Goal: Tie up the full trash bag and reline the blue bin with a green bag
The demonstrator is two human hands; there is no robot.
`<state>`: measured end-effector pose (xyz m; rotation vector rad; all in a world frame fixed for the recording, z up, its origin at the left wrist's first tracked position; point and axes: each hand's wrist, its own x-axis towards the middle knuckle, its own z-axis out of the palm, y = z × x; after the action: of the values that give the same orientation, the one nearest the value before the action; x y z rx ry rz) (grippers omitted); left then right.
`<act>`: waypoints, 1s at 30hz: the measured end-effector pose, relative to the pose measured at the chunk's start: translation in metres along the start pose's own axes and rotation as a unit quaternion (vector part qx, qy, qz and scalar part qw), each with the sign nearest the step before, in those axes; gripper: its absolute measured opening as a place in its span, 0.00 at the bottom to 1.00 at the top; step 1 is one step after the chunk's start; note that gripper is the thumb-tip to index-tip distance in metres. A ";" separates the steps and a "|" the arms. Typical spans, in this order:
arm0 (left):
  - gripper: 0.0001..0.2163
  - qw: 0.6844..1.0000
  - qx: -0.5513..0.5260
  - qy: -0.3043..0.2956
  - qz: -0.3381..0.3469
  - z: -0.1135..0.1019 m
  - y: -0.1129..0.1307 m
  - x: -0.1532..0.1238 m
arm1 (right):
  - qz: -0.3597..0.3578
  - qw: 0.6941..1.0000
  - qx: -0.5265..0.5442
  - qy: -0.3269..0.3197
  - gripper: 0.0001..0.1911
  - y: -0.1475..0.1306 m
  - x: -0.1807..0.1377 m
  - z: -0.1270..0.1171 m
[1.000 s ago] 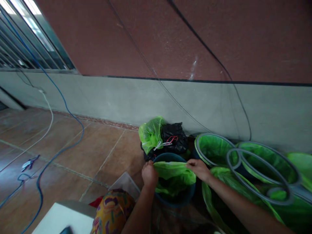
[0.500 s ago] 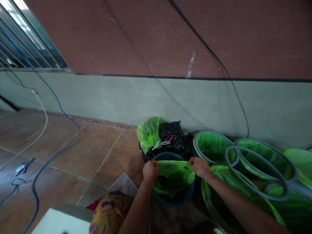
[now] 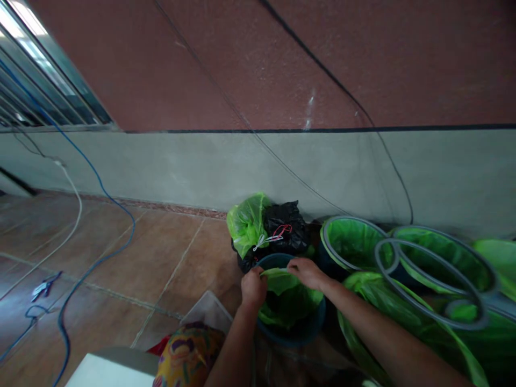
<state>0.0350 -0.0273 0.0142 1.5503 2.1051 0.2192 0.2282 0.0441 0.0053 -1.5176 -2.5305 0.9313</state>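
Note:
A dark blue bucket stands on the tiled floor by the wall, with a green plastic bag inside it. My left hand is closed on the bag's edge at the bucket's left rim. My right hand pinches the same edge near the far rim, close to the left hand. Both forearms reach in from the bottom of the view.
Tied green bag and black bag sit behind the bucket. Green-lined bins with grey rings crowd the right. A blue cable and white cable cross the floor at left. A white box and patterned cloth lie below.
My right hand has slid left along the bag's edge toward my left hand, narrowing the stretched opening. The view shifted slightly.

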 end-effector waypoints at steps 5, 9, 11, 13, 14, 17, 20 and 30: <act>0.11 1.000 0.005 0.002 0.014 0.002 -0.001 -0.002 | 0.004 0.996 0.070 0.062 0.12 0.009 0.003 0.001; 0.15 0.999 0.028 -0.028 0.000 0.000 0.000 -0.007 | 0.023 0.990 0.075 0.117 0.13 0.009 -0.001 0.001; 0.20 0.999 0.028 -0.023 0.000 -0.003 0.003 -0.008 | 0.014 0.989 0.083 0.121 0.13 0.006 -0.003 0.002; 0.29 1.000 0.007 -0.017 0.022 -0.006 0.007 -0.006 | -0.003 0.987 0.108 0.114 0.12 0.003 -0.005 0.003; 0.31 0.999 -0.010 -0.019 0.039 -0.007 0.010 -0.005 | -0.009 0.986 0.124 0.115 0.12 0.002 -0.005 0.004; 0.16 0.996 -0.051 -0.041 0.064 -0.010 0.013 0.004 | -0.009 0.980 0.160 0.121 0.12 0.001 -0.003 0.006; 0.12 0.996 -0.070 -0.029 0.049 -0.010 0.009 0.015 | 0.004 0.982 0.152 0.111 0.13 0.010 -0.003 0.006; 0.15 0.997 -0.029 0.035 -0.064 0.006 0.005 0.046 | 0.145 0.978 0.020 0.147 0.13 0.047 0.013 0.014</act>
<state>0.0323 0.0157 -0.0028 1.3874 2.2230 0.2888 0.2536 0.0638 -0.0336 -1.8876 -2.1133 0.7123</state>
